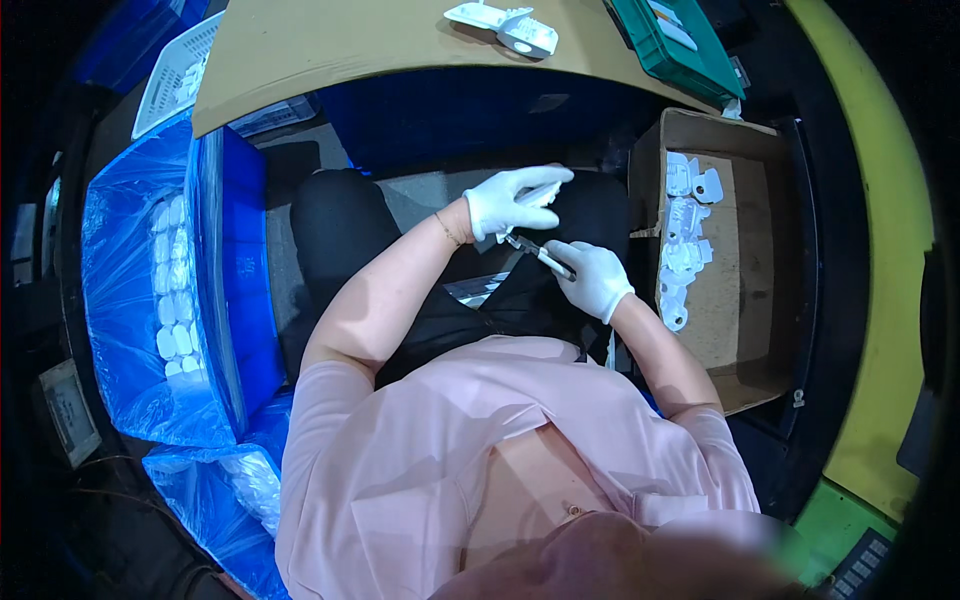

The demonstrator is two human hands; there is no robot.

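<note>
Over my lap, my left hand [512, 203] in a white glove is closed round a small white plastic part [541, 196], mostly hidden by the fingers. My right hand [592, 278], gloved too, grips a slim hand tool [545, 259] with a pale handle and a dark metal tip. That tip points up and left, close to the underside of my left hand. Whether it touches the part I cannot tell, nor the tool's exact kind.
At right, a cardboard box [735, 390] holds a row of white plastic parts [684, 225]. A blue-lined bin [120, 350] at left contains stacked white pieces [172, 290]. Ahead, a cardboard-topped table [330, 45] bears a white moulded part [527, 35] and a green tray [680, 70].
</note>
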